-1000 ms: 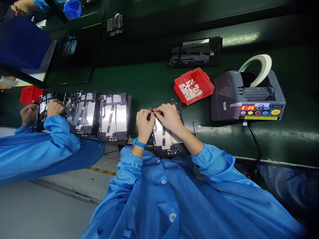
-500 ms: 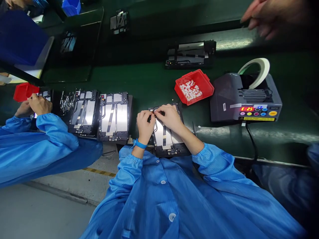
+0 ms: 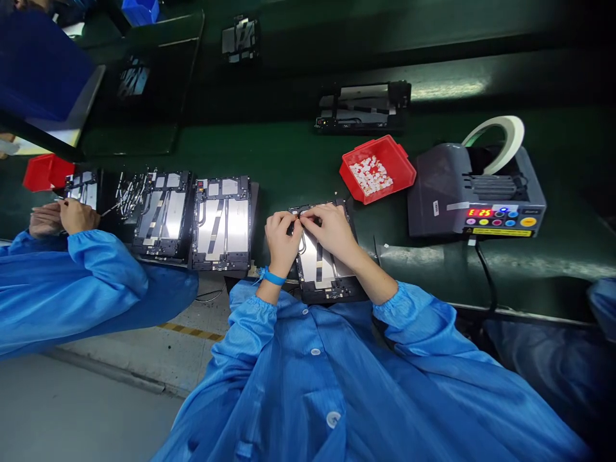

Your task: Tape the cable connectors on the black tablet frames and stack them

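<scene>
A dark tablet frame with silver plates (image 3: pixel 321 263) lies flat at the near edge of the green bench, straight in front of me. My left hand (image 3: pixel 282 240) rests on its upper left corner, fingers curled and pinching at a small part there. My right hand (image 3: pixel 332 232) lies across the frame's top edge, fingertips meeting those of the left hand. What the fingertips pinch is too small to make out. A blue band circles my left wrist.
A red bin of small white pieces (image 3: pixel 376 168) sits beyond the frame, beside a grey tape dispenser (image 3: pixel 476 186). Two more frames (image 3: pixel 222 221) lie to the left. A co-worker's hands (image 3: pixel 62 217) work at far left. Another fixture (image 3: pixel 360 106) lies farther back.
My hands have stayed on the frame's top edge with small finger shifts. Another person's hand at the top right half a second ago is gone. The co-worker's hands at left have shifted.
</scene>
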Available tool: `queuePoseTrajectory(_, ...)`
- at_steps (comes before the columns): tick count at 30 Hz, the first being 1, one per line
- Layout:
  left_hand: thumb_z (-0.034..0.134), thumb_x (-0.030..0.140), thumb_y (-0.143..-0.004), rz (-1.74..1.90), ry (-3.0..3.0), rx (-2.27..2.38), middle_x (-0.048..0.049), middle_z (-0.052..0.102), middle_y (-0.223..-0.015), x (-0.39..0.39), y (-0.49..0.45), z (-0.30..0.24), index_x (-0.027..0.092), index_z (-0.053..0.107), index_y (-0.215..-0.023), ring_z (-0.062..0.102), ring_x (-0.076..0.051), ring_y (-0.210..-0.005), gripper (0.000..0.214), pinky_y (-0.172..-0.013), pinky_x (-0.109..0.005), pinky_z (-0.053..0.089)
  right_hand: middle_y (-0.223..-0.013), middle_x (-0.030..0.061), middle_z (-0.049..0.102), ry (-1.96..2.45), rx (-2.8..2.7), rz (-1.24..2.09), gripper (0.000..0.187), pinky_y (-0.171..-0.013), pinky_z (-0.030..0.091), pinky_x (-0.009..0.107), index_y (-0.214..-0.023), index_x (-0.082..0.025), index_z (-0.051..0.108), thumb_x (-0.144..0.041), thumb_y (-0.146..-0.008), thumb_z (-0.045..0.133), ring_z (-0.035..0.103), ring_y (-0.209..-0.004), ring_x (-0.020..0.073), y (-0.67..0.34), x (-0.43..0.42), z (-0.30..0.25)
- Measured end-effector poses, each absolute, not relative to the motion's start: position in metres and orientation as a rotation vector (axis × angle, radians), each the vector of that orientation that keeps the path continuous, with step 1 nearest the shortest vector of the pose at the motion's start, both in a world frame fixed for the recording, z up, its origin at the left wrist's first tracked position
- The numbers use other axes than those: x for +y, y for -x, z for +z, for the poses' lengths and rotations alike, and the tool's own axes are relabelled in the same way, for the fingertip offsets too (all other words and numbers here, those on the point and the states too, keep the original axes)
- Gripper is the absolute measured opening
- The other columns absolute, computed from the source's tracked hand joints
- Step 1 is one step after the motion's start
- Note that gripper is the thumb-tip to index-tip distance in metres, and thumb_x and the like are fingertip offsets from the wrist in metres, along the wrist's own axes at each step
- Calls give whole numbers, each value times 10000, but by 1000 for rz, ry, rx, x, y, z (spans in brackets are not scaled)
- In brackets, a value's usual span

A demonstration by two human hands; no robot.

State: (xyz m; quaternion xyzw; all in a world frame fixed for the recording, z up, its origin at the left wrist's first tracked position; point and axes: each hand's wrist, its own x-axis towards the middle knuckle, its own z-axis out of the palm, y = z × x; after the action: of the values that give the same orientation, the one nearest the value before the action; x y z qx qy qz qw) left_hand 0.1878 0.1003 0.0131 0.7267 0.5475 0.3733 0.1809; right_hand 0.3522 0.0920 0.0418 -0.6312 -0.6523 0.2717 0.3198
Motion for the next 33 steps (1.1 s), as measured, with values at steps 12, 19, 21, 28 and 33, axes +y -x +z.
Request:
queuePoseTrajectory(12, 666, 225, -1091, 1104, -2064, 1494, -75, 762, -1147, 100, -187, 7, 256, 754, -986, 674, -271, -1161, 141, -1027, -420, 531, -941, 66, 839, 1696, -1615, 853, 191, -1032, 349, 479, -897, -243, 831, -347, -990, 701, 694, -970, 289, -357, 99, 48)
queuePoseTrajectory(19, 700, 227, -1074, 1063, -2074, 1517, -73, 765, -1183, 99, -188, 5, 259, 771, -1006, 666, -276, -1200, 104, -1077, -432, 517, -888, 64, 811, 1744, -1610, 836, 155, -1004, 327, 462, -847, -224, 780, -307, -929, 679, 683, -965, 281, -353, 99, 50)
queuePoseTrajectory(21, 696, 231, -1075, 1045, -2069, 1527, -73, 768, -1190, 98, -188, 7, 262, 772, -1012, 669, -277, -1204, 103, -1080, -434, 515, -880, 64, 805, 1754, -1617, 838, 169, -996, 330, 463, -852, -223, 782, -311, -941, 668, 683, -951, 278, -355, 98, 50)
queuePoseTrajectory(28, 689, 237, -1078, 1018, -2043, 1513, -76, 783, -1200, 95, -187, 15, 262, 743, -991, 678, -281, -1231, 105, -1075, -437, 511, -927, 63, 826, 1701, -1677, 879, 220, -993, 367, 470, -972, -237, 824, -381, -1030, 669, 697, -955, 289, -365, 97, 49)
queuePoseTrajectory(33, 712, 285, -1084, 1014, -2013, 1541, -80, 786, -1185, 96, -188, 18, 264, 727, -1020, 678, -290, -1230, 69, -1077, -442, 507, -979, 63, 835, 1614, -1706, 935, 222, -997, 401, 462, -988, -231, 802, -359, -1069, 639, 697, -955, 275, -367, 101, 46)
